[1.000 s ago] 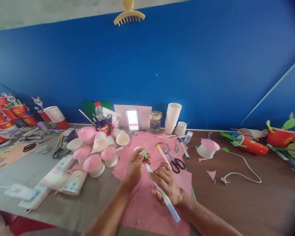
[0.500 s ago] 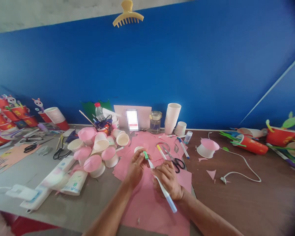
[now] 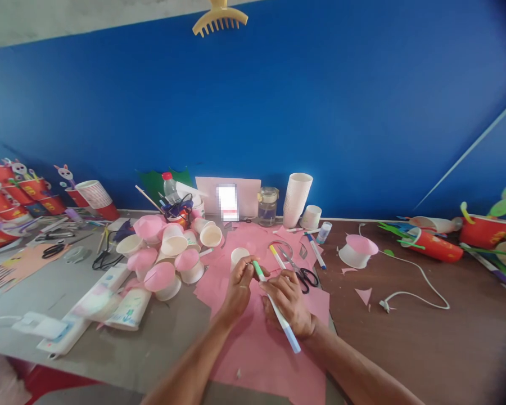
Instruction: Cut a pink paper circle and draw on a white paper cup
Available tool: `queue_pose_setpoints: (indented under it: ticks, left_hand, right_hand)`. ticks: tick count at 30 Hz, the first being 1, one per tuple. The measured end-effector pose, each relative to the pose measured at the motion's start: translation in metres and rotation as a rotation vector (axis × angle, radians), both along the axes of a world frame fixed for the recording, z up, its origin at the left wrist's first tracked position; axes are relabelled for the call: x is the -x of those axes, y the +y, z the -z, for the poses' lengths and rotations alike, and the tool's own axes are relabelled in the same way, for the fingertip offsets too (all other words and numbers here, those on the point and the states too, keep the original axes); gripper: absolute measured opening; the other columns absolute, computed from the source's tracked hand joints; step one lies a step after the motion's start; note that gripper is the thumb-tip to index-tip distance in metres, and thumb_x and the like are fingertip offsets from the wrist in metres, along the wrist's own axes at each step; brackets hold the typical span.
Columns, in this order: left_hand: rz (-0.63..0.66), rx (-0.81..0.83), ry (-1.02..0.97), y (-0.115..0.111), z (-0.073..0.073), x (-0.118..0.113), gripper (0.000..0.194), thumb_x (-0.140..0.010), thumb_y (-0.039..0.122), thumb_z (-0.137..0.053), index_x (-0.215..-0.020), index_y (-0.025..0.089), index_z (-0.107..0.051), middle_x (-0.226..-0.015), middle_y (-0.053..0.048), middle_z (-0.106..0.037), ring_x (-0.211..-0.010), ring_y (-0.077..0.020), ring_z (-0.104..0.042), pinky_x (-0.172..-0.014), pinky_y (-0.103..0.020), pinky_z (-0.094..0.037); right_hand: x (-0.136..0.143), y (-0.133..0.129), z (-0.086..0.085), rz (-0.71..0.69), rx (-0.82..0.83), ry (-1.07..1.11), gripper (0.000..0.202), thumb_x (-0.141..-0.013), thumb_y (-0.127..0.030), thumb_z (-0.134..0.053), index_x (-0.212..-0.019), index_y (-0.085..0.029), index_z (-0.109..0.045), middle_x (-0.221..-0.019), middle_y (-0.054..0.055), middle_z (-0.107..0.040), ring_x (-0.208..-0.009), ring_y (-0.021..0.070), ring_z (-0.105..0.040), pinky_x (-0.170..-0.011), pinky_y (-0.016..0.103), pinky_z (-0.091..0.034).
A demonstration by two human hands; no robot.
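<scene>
A white felt-tip marker (image 3: pixel 284 325) with a pale blue end lies slanted in my right hand (image 3: pixel 290 301), whose fingers are wrapped round its barrel. My left hand (image 3: pixel 239 286) pinches the green cap (image 3: pixel 258 270) at the marker's far end. The cap meets the barrel, and no bare tip shows between them. Just beyond my left fingers stands a white paper cup (image 3: pixel 238 256), its lower part hidden. Both hands are above pink paper (image 3: pixel 270 360). Scissors (image 3: pixel 306 277) with black handles and a yellow-capped marker (image 3: pixel 277 256) lie past my right hand.
Several white cups with pink paper tops (image 3: pixel 162 278) crowd the left side, near a white power strip (image 3: pixel 82 315). Tall stacked cups (image 3: pixel 297 199) and a glass jar (image 3: pixel 268 206) stand by the blue wall. One pink-topped cup (image 3: pixel 357 251) and a white cable (image 3: pixel 421 296) are right.
The green cap and the marker's tip, apart before, have come together. The white cup behind my left hand shows more. The whole view has shifted slightly.
</scene>
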State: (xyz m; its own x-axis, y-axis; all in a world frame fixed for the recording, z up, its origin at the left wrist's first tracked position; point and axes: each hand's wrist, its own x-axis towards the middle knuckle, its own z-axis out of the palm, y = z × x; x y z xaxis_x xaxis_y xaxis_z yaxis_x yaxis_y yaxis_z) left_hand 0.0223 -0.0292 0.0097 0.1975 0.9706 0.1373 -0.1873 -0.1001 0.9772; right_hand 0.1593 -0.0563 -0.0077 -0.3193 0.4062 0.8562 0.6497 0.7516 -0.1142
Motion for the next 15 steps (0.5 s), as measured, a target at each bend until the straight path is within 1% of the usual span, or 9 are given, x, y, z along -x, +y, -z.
queue_pose_setpoints:
  ticks: [3, 5, 7, 9, 12, 15]
  left_hand:
    - [-0.007, -0.037, 0.055, -0.002, 0.003, -0.002, 0.029, -0.09, 0.042, -0.046, -0.108, 0.021, -0.055, -0.085, -0.003, -0.065, -0.078, -0.0162, -0.057, -0.077, -0.031, -0.044]
    - [-0.046, -0.069, 0.094, -0.003, 0.005, -0.002, 0.032, -0.089, 0.045, -0.047, -0.109, 0.021, -0.057, -0.086, -0.003, -0.062, -0.079, -0.0163, -0.054, -0.077, -0.03, -0.043]
    - [-0.092, -0.091, 0.114, -0.004, 0.008, -0.002, 0.036, -0.087, 0.049, -0.049, -0.108, 0.022, -0.06, -0.088, -0.004, -0.06, -0.083, -0.0176, -0.053, -0.08, -0.03, -0.042]
    - [-0.11, -0.09, 0.11, -0.005, 0.012, -0.003, 0.041, -0.086, 0.054, -0.048, -0.109, 0.021, -0.06, -0.093, -0.005, -0.059, -0.091, -0.0199, -0.053, -0.086, -0.032, -0.041]
    - [-0.048, -0.076, 0.084, -0.009, 0.014, -0.008, 0.048, -0.087, 0.057, -0.042, -0.115, 0.021, -0.054, -0.102, -0.008, -0.059, -0.101, -0.0221, -0.052, -0.094, -0.036, -0.038]
    - [0.053, -0.12, 0.063, -0.015, 0.014, -0.012, 0.047, -0.089, 0.057, -0.037, -0.118, 0.021, -0.048, -0.108, -0.009, -0.056, -0.104, -0.0221, -0.052, -0.096, -0.037, -0.039]
  right_hand:
    - [-0.001, 0.002, 0.001, -0.005, -0.009, 0.01, 0.041, -0.082, -0.01, -0.046, -0.122, -0.016, -0.047, -0.081, 0.004, -0.062, -0.069, 0.0183, -0.054, -0.072, 0.038, -0.039]
    - [-0.002, 0.002, -0.001, 0.001, 0.0, 0.009, 0.042, -0.083, -0.011, -0.045, -0.125, -0.015, -0.045, -0.081, 0.005, -0.063, -0.067, 0.0188, -0.055, -0.07, 0.038, -0.039]
    - [-0.001, 0.003, -0.003, 0.005, 0.026, -0.013, 0.042, -0.085, -0.012, -0.043, -0.127, -0.014, -0.044, -0.08, 0.005, -0.064, -0.064, 0.0188, -0.055, -0.068, 0.037, -0.038]
    - [-0.001, 0.003, -0.005, 0.007, 0.059, -0.047, 0.041, -0.086, -0.014, -0.041, -0.128, -0.013, -0.043, -0.082, 0.006, -0.065, -0.063, 0.0188, -0.057, -0.066, 0.037, -0.037]
    - [-0.001, 0.005, -0.003, 0.014, 0.056, -0.067, 0.042, -0.087, -0.013, -0.039, -0.128, -0.01, -0.043, -0.076, 0.005, -0.063, -0.061, 0.0187, -0.057, -0.065, 0.036, -0.036]
    - [-0.001, 0.006, 0.002, 0.032, 0.007, -0.064, 0.046, -0.084, -0.01, -0.038, -0.13, -0.007, -0.043, -0.063, 0.001, -0.057, -0.053, 0.0169, -0.052, -0.06, 0.034, -0.035]
